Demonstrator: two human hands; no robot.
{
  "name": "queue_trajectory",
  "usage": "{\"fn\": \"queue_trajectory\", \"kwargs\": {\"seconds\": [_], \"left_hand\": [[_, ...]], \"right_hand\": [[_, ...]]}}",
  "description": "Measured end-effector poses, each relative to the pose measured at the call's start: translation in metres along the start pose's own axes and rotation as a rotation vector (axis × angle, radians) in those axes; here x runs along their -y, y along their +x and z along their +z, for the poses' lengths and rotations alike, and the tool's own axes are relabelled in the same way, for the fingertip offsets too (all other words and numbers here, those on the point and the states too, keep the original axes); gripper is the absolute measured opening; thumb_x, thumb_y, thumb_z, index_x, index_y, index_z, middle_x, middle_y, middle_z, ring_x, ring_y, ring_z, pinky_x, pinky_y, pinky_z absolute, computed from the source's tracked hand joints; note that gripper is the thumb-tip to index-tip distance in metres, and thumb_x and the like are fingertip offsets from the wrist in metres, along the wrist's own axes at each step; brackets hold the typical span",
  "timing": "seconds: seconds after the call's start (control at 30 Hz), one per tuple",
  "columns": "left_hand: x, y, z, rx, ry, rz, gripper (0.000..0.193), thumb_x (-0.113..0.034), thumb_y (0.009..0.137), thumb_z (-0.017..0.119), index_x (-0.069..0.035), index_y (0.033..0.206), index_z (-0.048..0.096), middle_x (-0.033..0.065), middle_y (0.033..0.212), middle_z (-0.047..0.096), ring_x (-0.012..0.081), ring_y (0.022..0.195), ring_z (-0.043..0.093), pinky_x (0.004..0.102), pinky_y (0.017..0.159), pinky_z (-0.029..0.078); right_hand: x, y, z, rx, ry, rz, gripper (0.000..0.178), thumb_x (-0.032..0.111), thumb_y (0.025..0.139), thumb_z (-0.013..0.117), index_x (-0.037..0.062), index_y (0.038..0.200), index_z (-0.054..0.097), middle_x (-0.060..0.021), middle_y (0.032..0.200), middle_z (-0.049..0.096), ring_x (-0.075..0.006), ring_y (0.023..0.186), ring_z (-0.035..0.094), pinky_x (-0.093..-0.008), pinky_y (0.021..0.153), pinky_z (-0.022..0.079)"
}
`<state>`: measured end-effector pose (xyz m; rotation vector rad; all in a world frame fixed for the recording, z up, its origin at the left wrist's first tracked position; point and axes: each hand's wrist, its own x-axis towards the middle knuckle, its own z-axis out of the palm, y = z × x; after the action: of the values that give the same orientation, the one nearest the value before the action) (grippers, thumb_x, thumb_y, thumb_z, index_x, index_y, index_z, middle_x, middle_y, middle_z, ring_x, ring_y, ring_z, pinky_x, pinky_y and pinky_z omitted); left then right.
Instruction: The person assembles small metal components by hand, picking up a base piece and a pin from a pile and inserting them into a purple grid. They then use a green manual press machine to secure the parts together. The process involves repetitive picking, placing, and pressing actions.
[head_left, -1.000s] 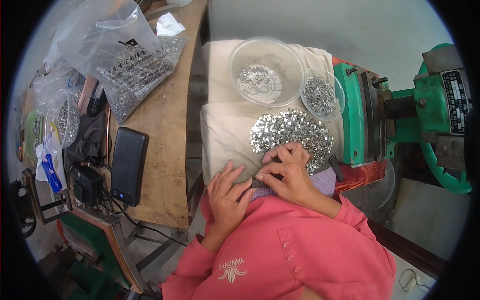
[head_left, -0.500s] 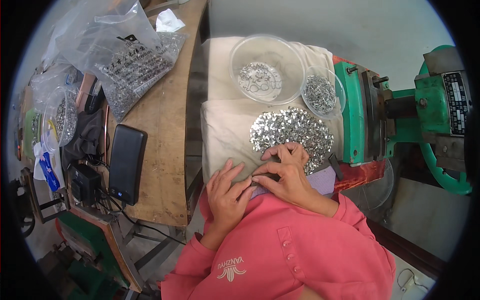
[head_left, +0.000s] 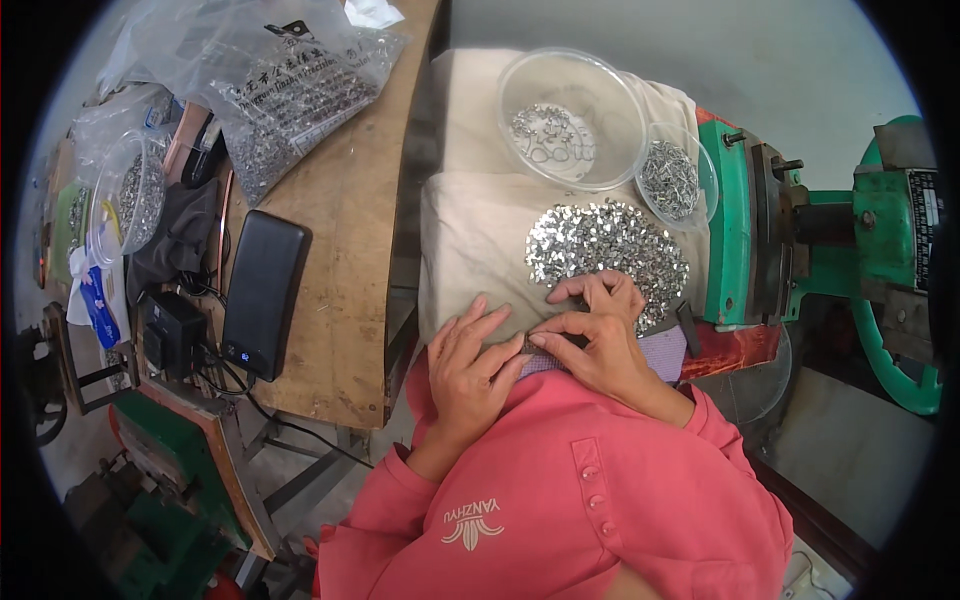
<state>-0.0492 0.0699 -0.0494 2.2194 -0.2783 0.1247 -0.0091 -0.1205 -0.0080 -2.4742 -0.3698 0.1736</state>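
My left hand (head_left: 468,378) and my right hand (head_left: 607,345) meet at the near edge of the cream cloth (head_left: 465,230). On the left, thumb and index tip pinch together while the other fingers stretch out loosely. The right thumb and index finger close at the same spot; whatever sits between the fingertips is too small to make out. Just beyond my right hand's curled fingers spreads a pile of small shiny metal pieces (head_left: 590,245). A purple textured pad (head_left: 660,355) shows under my right wrist, with a dark flat bar (head_left: 690,328) beside it.
A large clear tub (head_left: 610,165) with some metal parts stands behind the pile, beside a smaller clear bowl (head_left: 672,185) of metal pins. Green machinery (head_left: 725,250) borders the right. On the wooden table (head_left: 345,300) at left lie a black power bank (head_left: 265,300) and a parts bag (head_left: 290,110).
The whole view has shifted, so the table and cloth appear farther right and slightly higher. Both hands keep nearly the same pinching pose at the cloth's near edge.
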Motion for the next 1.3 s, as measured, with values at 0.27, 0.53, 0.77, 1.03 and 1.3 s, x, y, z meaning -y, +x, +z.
{"fn": "queue_trajectory", "kwargs": {"seconds": [0.27,0.53,0.77,1.03,1.3], "left_hand": [[0.000,0.000,0.001,0.003,0.012,0.007,0.021,-0.020,0.077,0.078,-0.013,0.097,0.076,0.0038,0.125,0.065,0.0257,0.130,0.053,0.0434,0.106,0.036],[0.001,0.000,0.001,0.009,-0.009,0.005,0.022,-0.016,0.073,0.081,-0.012,0.095,0.076,0.0058,0.125,0.065,0.0288,0.131,0.052,0.0440,0.108,0.034],[0.001,0.000,0.001,0.013,-0.004,0.001,0.022,-0.016,0.073,0.081,-0.012,0.095,0.076,0.0059,0.125,0.065,0.0290,0.131,0.052,0.0440,0.107,0.034],[0.001,0.001,0.000,0.008,0.003,0.003,0.021,-0.018,0.074,0.081,-0.013,0.094,0.076,0.0051,0.125,0.065,0.0278,0.130,0.053,0.0438,0.107,0.035],[0.000,0.002,0.001,-0.005,0.015,0.008,0.020,-0.020,0.075,0.080,-0.014,0.094,0.076,0.0029,0.123,0.066,0.0254,0.128,0.055,0.0428,0.105,0.037]], "right_hand": [[-0.002,0.001,-0.002,0.006,-0.025,-0.002,0.015,0.033,0.075,0.081,0.0199,0.081,0.079,0.0021,0.110,0.062,-0.0277,0.112,0.043,-0.0451,0.093,0.024],[0.000,0.003,-0.003,0.009,-0.030,-0.015,0.015,0.032,0.075,0.081,0.0183,0.082,0.078,0.0021,0.110,0.061,-0.0283,0.112,0.041,-0.0455,0.093,0.024],[-0.003,0.002,-0.005,0.029,-0.019,-0.017,0.016,0.031,0.074,0.081,0.0175,0.081,0.078,0.0021,0.110,0.060,-0.0291,0.113,0.041,-0.0464,0.093,0.024],[-0.006,0.001,-0.010,0.038,-0.052,-0.024,0.015,0.031,0.074,0.081,0.0175,0.081,0.078,0.0017,0.106,0.060,-0.0292,0.110,0.041,-0.0454,0.093,0.024],[-0.007,0.001,-0.014,0.050,-0.045,-0.015,0.016,0.031,0.073,0.082,0.0178,0.081,0.078,0.0022,0.097,0.057,-0.0272,0.105,0.042,-0.0439,0.090,0.024]]}}
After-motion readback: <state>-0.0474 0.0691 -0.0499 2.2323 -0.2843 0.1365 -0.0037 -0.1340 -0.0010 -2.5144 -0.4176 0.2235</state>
